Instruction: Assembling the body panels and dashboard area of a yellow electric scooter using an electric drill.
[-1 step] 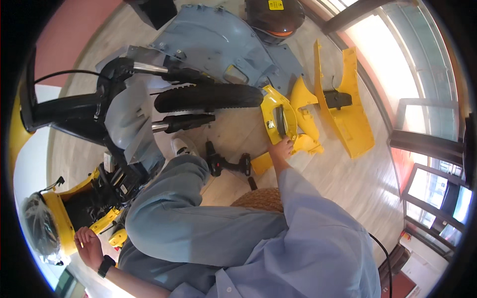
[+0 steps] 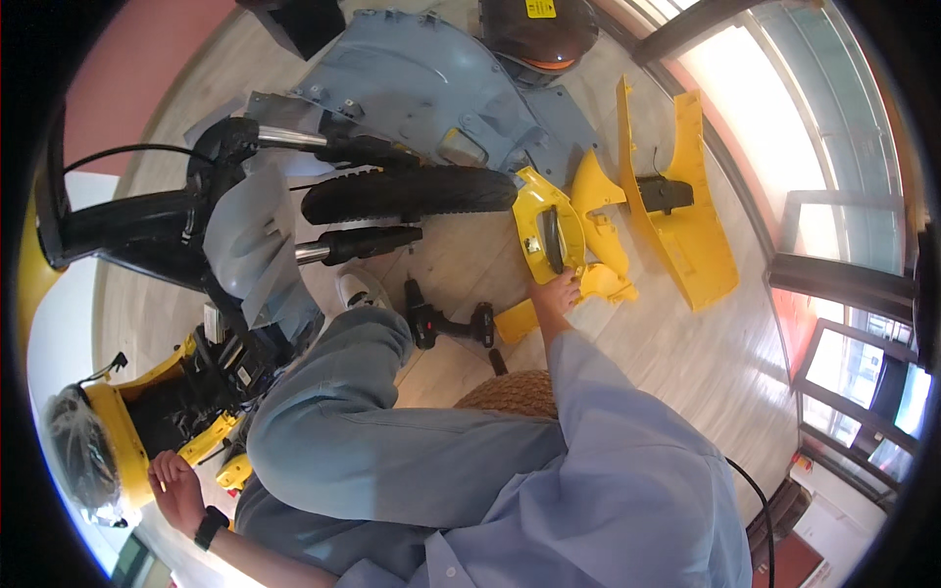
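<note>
My right hand [image 2: 556, 292] grips the near end of a yellow plastic panel [image 2: 532, 233] that has a long dark insert in it. The panel's far end is close to the black knobbly tyre [image 2: 410, 194] of a front wheel lying on its side. My left hand [image 2: 177, 492] hangs with loosely bent fingers beside the yellow body of a scooter [image 2: 118, 441], whose rounded end is wrapped in clear plastic. I see nothing held in it. A black cordless drill [image 2: 446, 324] lies on the floor between my foot and the yellow panel.
More yellow panels [image 2: 691, 250] lie to the right, near the window wall. A large grey-blue fairing [image 2: 421, 78] and a dark top case [image 2: 539, 34] are at the back. A black fork and frame [image 2: 147, 220] fill the left. A woven stool [image 2: 515, 392] is by my leg.
</note>
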{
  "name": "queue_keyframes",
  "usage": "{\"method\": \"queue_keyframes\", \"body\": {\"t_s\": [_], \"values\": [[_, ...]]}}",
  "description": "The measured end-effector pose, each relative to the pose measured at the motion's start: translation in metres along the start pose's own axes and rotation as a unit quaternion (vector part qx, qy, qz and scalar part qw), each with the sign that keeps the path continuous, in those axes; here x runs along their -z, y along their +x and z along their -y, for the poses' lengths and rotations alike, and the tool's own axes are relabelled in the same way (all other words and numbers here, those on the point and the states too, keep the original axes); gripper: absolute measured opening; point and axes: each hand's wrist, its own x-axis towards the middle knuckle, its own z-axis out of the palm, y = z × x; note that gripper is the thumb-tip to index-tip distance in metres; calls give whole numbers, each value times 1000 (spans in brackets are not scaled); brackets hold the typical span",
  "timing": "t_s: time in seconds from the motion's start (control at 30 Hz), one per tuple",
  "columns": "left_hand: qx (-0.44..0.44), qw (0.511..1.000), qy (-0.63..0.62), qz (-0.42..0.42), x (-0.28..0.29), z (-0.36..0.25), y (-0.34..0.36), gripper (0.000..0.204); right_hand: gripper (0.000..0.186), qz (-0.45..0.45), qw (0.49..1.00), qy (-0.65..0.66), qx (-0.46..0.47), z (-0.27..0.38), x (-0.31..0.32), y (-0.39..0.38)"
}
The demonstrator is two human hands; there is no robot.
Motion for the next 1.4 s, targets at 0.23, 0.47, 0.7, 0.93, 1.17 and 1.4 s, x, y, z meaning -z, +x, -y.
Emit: {"method": "queue_keyframes", "body": {"t_s": [0.23,0.47,0.7,0.93,1.17,1.4], "values": [[23,999,15,-17,-14,24,11,19,118,17,997,-12,-80,-32,-9,43],[31,999,20,-32,-24,50,14,18,114,36,999,1,11,-43,-13,61],[50,998,28,-19,-40,62,14,19,98,17,1000,7,25,-46,-10,66],[53,996,60,34,-31,56,12,20,98,12,997,52,59,-60,2,61],[71,996,35,43,-35,47,4,17,93,-35,990,84,112,-74,38,43],[111,985,16,130,-38,29,-11,18,93,-15,991,38,126,-96,117,12]]}}
